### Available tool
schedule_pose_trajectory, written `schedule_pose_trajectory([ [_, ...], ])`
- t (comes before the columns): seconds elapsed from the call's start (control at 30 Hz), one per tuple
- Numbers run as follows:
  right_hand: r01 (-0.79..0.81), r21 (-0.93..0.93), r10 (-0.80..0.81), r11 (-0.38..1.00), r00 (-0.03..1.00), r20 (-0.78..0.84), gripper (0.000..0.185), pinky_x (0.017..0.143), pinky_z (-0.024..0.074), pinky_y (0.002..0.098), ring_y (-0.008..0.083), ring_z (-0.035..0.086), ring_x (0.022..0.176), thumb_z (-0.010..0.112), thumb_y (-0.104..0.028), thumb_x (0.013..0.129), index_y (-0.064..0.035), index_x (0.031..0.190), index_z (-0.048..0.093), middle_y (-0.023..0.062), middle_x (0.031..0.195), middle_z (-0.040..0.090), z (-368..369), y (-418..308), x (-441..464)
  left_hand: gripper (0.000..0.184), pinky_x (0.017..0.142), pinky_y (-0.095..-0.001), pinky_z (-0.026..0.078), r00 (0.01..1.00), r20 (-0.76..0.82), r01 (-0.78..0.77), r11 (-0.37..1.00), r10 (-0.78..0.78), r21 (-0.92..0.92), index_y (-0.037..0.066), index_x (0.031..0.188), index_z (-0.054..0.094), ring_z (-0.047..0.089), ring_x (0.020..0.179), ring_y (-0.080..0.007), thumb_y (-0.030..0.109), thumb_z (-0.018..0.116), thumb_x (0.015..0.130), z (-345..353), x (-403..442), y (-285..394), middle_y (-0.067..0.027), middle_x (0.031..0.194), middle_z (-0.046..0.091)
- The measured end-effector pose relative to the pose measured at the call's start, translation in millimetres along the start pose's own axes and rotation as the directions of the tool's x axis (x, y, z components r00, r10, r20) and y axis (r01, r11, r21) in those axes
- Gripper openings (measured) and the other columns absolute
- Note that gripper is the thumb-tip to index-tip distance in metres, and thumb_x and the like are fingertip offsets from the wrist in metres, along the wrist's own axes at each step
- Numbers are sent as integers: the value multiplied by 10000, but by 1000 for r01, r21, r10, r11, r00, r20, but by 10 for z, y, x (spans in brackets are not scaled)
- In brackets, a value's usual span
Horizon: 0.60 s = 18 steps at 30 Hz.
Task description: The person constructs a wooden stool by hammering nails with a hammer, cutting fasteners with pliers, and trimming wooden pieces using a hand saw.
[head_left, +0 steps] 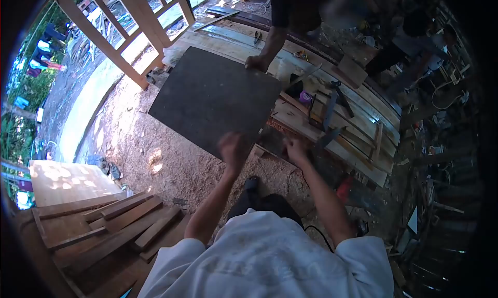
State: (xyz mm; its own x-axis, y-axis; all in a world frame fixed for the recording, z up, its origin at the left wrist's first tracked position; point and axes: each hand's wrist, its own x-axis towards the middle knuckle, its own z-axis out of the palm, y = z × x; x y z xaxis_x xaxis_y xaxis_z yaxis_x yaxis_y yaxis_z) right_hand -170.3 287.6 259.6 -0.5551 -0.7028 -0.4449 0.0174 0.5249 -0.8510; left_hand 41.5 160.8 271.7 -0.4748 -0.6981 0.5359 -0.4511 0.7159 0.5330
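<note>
A large dark flat board [212,98] lies across the work area in front of me. My left hand [232,146] is at the board's near corner, blurred by motion, so its grip is unclear. To the right of the board, my right hand [295,150] has its fingers curled in; whatever is in them, if anything, cannot be made out. Close beside that hand is a dark blade-like piece [328,138]. Another person's hand [255,64] grips the board's far edge.
Long planks [358,163] form a bench at the right, bearing a try square [329,111] and other tools. Cut timber pieces [135,215] are stacked at lower left. Wood shavings [161,158] cover the ground. A wooden frame [140,18] stands at upper left. Another person [410,44] is farther right.
</note>
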Motion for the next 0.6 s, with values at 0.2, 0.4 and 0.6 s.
schedule_pose_trajectory([
  [0.2,294,-213,-345,932,899,-270,314,609,471,338,181,627,646,535,-286,944,5,856,613,85,673,639,-206,-208,940,940,1078,-556,159,586,-227,810,566,-778,154,54,1378,311,225,1304,-456,455,789,675,-101,-49,-656,-297,1382,284],
  [0.4,394,23,-385,919,907,-171,285,628,500,302,178,640,748,545,-251,951,20,898,615,102,824,661,-90,-665,1417,1180,1066,-530,267,-113,-230,991,-93,-967,-96,-39,1394,225,279,1316,-455,526,852,570,-255,101,-961,-348,1405,265],
  [0.6,516,-400,-611,758,776,-158,279,786,451,429,358,584,867,517,-222,945,46,895,578,203,911,596,124,-587,1798,903,892,-357,473,298,-4,753,238,-955,-613,-17,1397,294,592,1052,-288,429,757,762,-386,33,-864,-236,1193,573],
])
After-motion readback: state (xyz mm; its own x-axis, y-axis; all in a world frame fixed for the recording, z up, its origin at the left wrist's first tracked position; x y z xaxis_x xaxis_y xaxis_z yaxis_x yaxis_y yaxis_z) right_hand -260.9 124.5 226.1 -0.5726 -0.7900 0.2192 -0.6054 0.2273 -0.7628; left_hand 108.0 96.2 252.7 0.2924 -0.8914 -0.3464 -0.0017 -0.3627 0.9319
